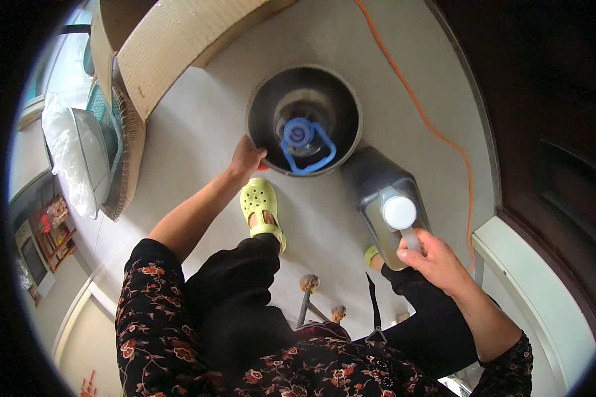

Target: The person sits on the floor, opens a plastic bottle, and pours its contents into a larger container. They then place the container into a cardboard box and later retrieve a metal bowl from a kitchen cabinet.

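Observation:
My left hand grips the near left rim of a round dark bucket. Inside the bucket stands a clear plastic bottle, topped by a blue cap with a blue carrying handle attached. To the right is a large rectangular plastic jug with dark sides and a white screw cap. My right hand is closed around the pale handle beside that cap. Whether the jug's base touches the floor, I cannot tell.
An orange cord curves along the floor on the right, near a dark door. Cardboard stands at upper left, above a woven basket and white plastic bag. Stool legs show between my yellow-green clogs.

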Motion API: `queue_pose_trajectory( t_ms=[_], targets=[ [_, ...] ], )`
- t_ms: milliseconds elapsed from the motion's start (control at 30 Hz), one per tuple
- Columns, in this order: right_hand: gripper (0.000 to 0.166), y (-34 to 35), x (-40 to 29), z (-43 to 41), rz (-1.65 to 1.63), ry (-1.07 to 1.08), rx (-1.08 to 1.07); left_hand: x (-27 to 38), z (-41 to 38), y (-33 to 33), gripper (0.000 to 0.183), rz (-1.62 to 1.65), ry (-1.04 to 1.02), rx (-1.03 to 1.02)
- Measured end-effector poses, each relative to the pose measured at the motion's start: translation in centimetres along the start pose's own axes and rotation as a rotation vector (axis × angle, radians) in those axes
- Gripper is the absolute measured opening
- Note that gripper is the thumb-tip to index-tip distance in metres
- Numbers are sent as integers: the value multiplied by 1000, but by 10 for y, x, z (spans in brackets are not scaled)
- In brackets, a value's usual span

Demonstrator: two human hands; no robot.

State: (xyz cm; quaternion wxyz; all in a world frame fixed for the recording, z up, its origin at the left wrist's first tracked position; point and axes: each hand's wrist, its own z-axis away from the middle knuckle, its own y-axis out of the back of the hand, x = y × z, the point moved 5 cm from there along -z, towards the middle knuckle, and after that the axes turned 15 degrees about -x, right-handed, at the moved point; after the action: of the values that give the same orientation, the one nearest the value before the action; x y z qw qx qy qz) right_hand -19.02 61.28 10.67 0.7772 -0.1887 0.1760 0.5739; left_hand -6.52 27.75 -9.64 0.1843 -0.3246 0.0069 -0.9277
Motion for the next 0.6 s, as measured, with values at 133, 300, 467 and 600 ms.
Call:
queue_pose_trajectory(
  t_ms=[133, 300, 467, 600],
  targets=[
    [32, -3, -19, 11, 301, -36, 29, -39, 3, 25, 20, -98, 2, -98],
    [21, 11, -55, 37, 797, 62, 172, 39, 34, 47, 29, -1310, 21, 118],
    [12, -34, -104, 44, 627, 471, 236, 174, 143, -57, 21, -1239, -681, -103],
    [39, -98, -101, -8, 629, 648, 256, 164, 145, -79, 39, -1597, -686, -127]
  ],
)
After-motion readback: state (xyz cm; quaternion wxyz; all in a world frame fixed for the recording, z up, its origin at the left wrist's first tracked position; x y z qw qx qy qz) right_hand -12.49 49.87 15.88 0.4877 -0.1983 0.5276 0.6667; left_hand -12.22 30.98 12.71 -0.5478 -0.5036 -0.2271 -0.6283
